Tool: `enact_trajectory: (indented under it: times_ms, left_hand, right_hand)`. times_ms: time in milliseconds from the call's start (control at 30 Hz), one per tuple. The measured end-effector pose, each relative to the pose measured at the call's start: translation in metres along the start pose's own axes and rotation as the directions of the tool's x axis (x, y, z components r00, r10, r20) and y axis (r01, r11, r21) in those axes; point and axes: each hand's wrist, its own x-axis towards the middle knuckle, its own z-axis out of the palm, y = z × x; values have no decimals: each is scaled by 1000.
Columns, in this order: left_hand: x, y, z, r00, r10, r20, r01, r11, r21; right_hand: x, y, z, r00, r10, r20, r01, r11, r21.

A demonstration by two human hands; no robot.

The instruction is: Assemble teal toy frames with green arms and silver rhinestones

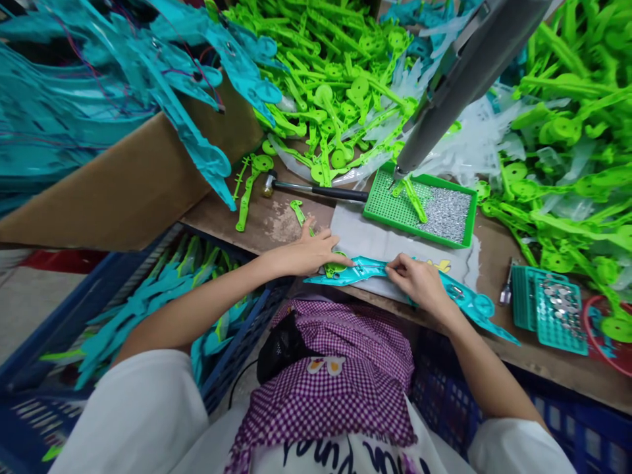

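A long teal plastic shell (365, 268) lies along the table's front edge, its inner side up. My left hand (311, 253) rests at its left end with fingers spread, one fingertip touching the shell. Under that hand is a light green plastic arm (336, 264), partly hidden, with its round end against the shell. My right hand (419, 282) is closed over the middle of the shell, thumb and fingertips pinched together. What lies in the pinch is too small to make out. Another small green piece (297, 209) shows just beyond my left hand.
A green tray (419, 234) of small metal pins stands behind the shell, under a grey power driver (459, 85). A hammer (320, 191) lies left of it. Green parts (340, 99) are heaped behind. Teal baskets (548, 309) with metal discs stand right; a cardboard box (108, 184) of teal shells left.
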Motion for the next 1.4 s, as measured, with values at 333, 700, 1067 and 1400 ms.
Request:
enact_trajectory:
  times_ms: [333,700,1067,1400]
  left_hand:
    - [0,2,-5,1000,-18,21,18,999,-37]
    - [-3,0,3,999,-27,-19,26,999,-47]
    - [-26,-6,31,882,-375,-284,190,836,-515]
    - [-33,-20,45,777,-428,-461,24,753,-657]
  right_hand:
    - [6,-9,0,982,188,-32,-185,979,85]
    - [19,-13,-7,988,126,92,-114,985,-132]
    - [-22,-35,-8,950,-132,-283,78,978,-194]
    - [40,-112,-33,896,-174,-408,366,808,461]
